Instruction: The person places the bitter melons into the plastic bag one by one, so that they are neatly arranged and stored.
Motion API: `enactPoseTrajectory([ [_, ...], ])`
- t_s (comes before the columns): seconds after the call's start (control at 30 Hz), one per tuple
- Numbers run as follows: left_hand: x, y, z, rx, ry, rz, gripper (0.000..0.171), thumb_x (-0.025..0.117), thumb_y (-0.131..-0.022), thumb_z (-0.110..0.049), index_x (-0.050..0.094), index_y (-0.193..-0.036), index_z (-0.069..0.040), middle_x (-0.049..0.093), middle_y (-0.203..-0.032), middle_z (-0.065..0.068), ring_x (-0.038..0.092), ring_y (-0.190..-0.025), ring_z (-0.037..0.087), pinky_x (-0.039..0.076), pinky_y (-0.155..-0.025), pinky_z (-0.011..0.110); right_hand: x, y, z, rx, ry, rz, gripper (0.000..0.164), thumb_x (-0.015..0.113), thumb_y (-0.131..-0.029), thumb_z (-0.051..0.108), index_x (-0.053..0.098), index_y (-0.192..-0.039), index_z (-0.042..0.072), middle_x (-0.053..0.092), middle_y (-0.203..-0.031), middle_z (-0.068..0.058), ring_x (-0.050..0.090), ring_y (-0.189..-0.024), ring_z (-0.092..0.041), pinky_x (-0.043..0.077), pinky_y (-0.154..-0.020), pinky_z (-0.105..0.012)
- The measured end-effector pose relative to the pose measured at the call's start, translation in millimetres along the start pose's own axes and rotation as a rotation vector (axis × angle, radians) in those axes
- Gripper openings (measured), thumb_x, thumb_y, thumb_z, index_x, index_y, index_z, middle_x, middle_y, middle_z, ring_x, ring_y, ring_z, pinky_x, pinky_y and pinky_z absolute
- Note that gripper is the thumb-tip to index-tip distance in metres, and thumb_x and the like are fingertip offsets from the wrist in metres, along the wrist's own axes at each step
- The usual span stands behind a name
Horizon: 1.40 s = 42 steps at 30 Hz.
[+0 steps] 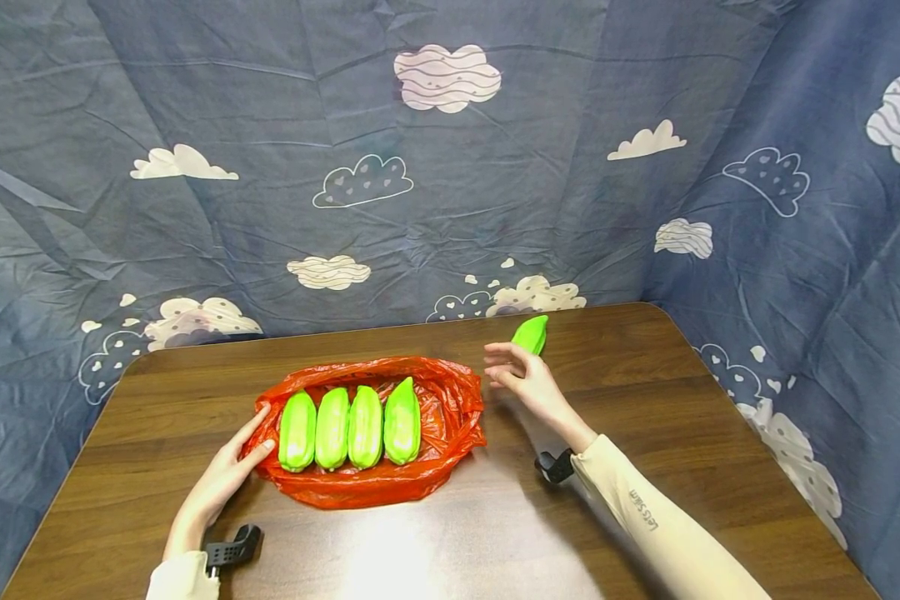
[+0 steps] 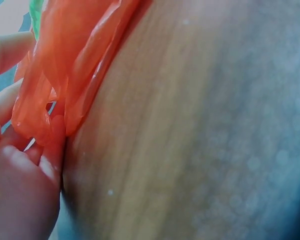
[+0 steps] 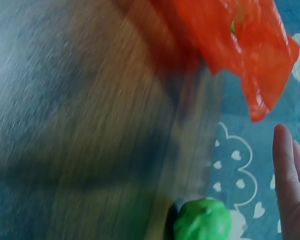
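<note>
A red plastic bag point(image 1: 442, 479) lies spread on the table with its mouth up. Several long, ridged, bright green fruits point(image 1: 333, 429) lie side by side in it; their exact kind is unclear. My left hand point(image 1: 221, 479) holds the bag's left edge, and thin red plastic point(image 2: 55, 75) passes between its thumb and fingers. To the right of the bag, my right hand point(image 1: 528, 387) is raised with its fingers extended leftward and nothing in them. Just behind it, another green fruit point(image 1: 532, 333) lies near the table's back edge, partly hidden by the hand.
The brown wooden table point(image 1: 645, 433) reflects bright light at its front middle. A blue-grey cloth point(image 1: 270, 233) with cloud prints hangs behind it and along the right side. Black wrist mounts point(image 1: 555, 467) sit under both wrists.
</note>
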<state>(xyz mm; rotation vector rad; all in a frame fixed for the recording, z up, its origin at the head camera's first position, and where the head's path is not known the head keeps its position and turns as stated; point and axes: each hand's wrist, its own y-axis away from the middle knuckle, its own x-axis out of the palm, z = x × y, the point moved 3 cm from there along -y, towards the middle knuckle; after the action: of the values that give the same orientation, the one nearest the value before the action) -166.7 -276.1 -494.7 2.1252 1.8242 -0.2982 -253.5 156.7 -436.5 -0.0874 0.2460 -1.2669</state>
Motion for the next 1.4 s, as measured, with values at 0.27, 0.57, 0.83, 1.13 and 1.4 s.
enactPoseTrajectory([
  [0.27,-0.3,0.8,-1.1,0.017,-0.007,-0.009,0.063,0.052,-0.1,-0.022,0.021,-0.151,-0.003,0.017,-0.155,0.023,0.013,-0.137,0.043,0.012,-0.106,0.061,-15.4,-0.2,-6.3,0.01,0.032,-0.081,0.033,0.052,-0.091,-0.011,0.048,-0.124,-0.018,0.056,-0.112,-0.036,0.063,-0.086,-0.008,0.053,-0.079,-0.044],
  [0.57,-0.4,0.8,-0.8,0.031,-0.008,-0.012,0.062,0.052,-0.1,-0.021,0.022,-0.151,-0.002,0.017,-0.154,0.022,0.013,-0.137,0.043,0.012,-0.106,0.061,-33.6,-2.8,-10.0,0.034,0.107,-0.19,0.034,0.054,-0.09,-0.01,0.052,-0.123,-0.015,0.057,-0.111,-0.037,0.062,-0.095,-0.038,0.053,-0.077,-0.044],
  [0.83,-0.8,1.0,-1.2,0.031,-0.011,-0.01,0.062,0.052,-0.1,-0.021,0.022,-0.151,-0.003,0.017,-0.155,0.022,0.013,-0.138,0.043,0.011,-0.106,0.061,-46.9,-4.8,-15.2,0.052,0.134,-0.247,0.034,0.057,-0.09,-0.007,0.053,-0.123,-0.012,0.058,-0.112,-0.036,0.06,-0.097,-0.043,0.054,-0.073,-0.038],
  [1.13,-0.7,0.6,-1.2,0.025,-0.006,-0.013,0.062,0.052,-0.1,-0.022,0.022,-0.151,-0.004,0.017,-0.155,0.02,0.013,-0.138,0.041,0.012,-0.106,0.06,-50.7,0.8,10.1,0.105,0.181,-0.283,0.035,0.056,-0.091,-0.007,0.05,-0.123,-0.017,0.055,-0.113,-0.04,0.055,-0.1,-0.053,0.051,-0.065,-0.019],
  [1.4,-0.4,0.4,-0.1,0.015,-0.003,-0.012,0.063,0.052,-0.1,-0.022,0.022,-0.151,-0.003,0.016,-0.155,0.021,0.013,-0.138,0.042,0.012,-0.106,0.06,-67.7,-4.3,-15.4,0.151,0.24,-0.313,0.038,0.061,-0.091,0.001,0.053,-0.126,-0.01,0.058,-0.113,-0.034,0.06,-0.097,-0.044,0.055,-0.069,-0.036],
])
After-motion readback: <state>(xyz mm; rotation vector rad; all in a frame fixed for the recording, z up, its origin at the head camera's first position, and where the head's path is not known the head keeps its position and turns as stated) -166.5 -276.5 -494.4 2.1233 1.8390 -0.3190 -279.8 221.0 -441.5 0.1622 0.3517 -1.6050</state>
